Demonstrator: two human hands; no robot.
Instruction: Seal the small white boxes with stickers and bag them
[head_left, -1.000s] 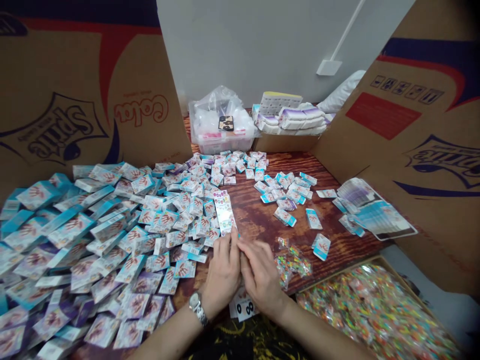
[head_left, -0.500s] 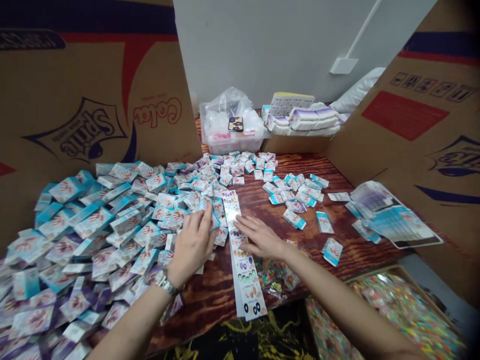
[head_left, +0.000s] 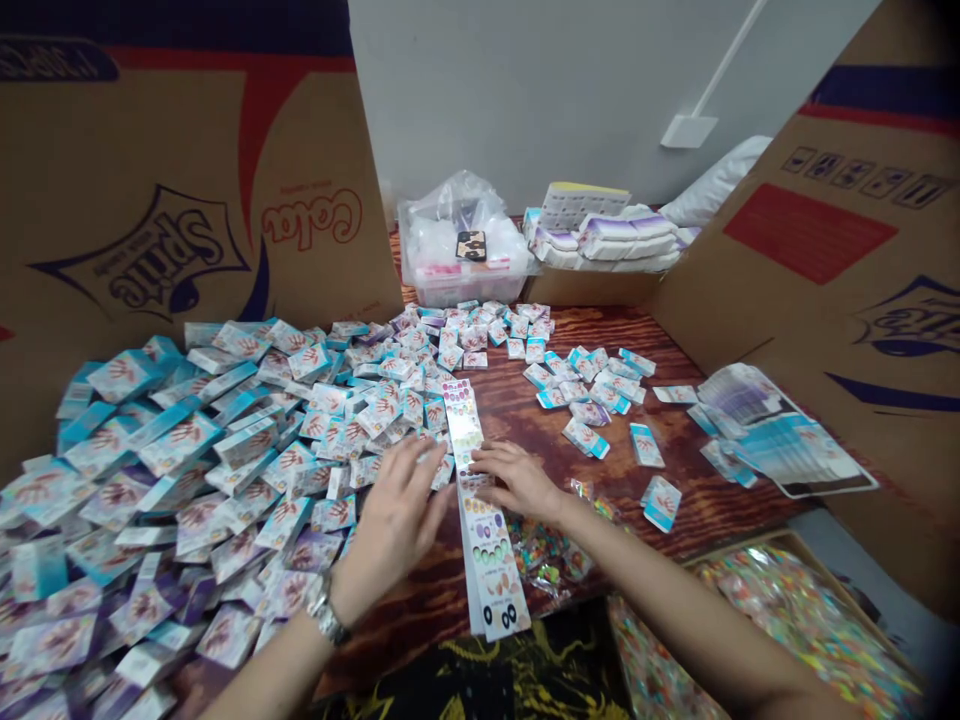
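Observation:
Long printed sticker strips point(head_left: 491, 555) lie stacked on the table in front of me, running away from my body. My right hand point(head_left: 521, 483) rests over the middle of the strips, its fingers a little bent and apart, gripping nothing that I can see. Just left of them hovers my left hand point(head_left: 401, 505), fingers spread and a watch on the wrist. It seems to hold nothing. Beside and beyond it spreads a big heap of small blue, purple and white boxes point(head_left: 255, 440) printed with a red hand.
Small bags of colourful sweets point(head_left: 551, 555) lie right of the strips. More fill a carton point(head_left: 795, 620) lower right. Loose small boxes point(head_left: 589, 385) and flat printed cards point(head_left: 780, 430) lie to the right. Large cartons point(head_left: 187, 150) wall both sides; a plastic tub point(head_left: 465, 285) stands behind.
My left hand has drawn back from the small boxes toward me, and its fingers have spread. My right hand stays over the strips, its fingers slightly shifted.

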